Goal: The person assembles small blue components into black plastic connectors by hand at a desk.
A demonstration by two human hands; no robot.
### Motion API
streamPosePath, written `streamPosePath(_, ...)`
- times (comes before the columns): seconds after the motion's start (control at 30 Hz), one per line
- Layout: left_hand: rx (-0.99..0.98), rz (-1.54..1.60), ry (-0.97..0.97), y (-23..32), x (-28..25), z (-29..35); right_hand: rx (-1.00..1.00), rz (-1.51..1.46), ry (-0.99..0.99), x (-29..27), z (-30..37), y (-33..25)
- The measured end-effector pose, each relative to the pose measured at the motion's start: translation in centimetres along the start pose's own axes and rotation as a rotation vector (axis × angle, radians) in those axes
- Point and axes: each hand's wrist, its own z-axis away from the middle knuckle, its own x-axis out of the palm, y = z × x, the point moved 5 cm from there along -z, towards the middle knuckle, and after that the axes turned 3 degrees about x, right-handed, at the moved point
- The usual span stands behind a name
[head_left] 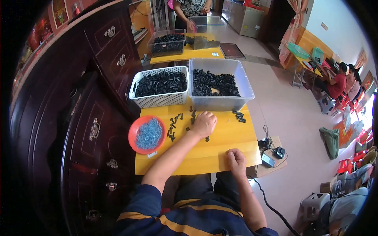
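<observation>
Yellow table [220, 147] carries small black parts [173, 126], loosely grouped before a white basket [161, 101] and a clear bin [216, 103] of similar pieces. Each part is probably light, stiff and smooth; pinch at mid-length. Hands are apart. Left hand [204, 124] covers part of the group; its grip cannot be determined. Right hand [237, 161] lies loosely curled near the table edge, palm hidden. Fine part detail is unresolved.
</observation>
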Motion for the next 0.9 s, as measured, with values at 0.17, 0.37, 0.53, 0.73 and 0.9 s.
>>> streamPosePath(0.17,-0.235,0.412,0.197,-1.4,-4.2,3.2,0.13,-0.046,-0.005,0.1,-0.5,0.8)
streamPosePath(0.37,-0.48,0.632,0.353,-3.1,-6.3,10.6,0.031,0.037,-0.065,3.5,-3.0,-2.8)
streamPosePath(0.53,-0.593,0.667,0.316,-2.9,-6.4,14.0,-0.225,0.423,-0.155,8.4,-5.7,-5.2)
streamPosePath(0.73,-0.646,0.778,0.323,-3.1,-5.6,15.0,-0.311,0.542,-0.188,11.8,-6.9,-5.6)
streamPosePath(0.9,-0.623,0.735,0.336,-3.1,-5.3,15.1,-0.397,0.58,-0.132,12.6,-6.5,-5.1)
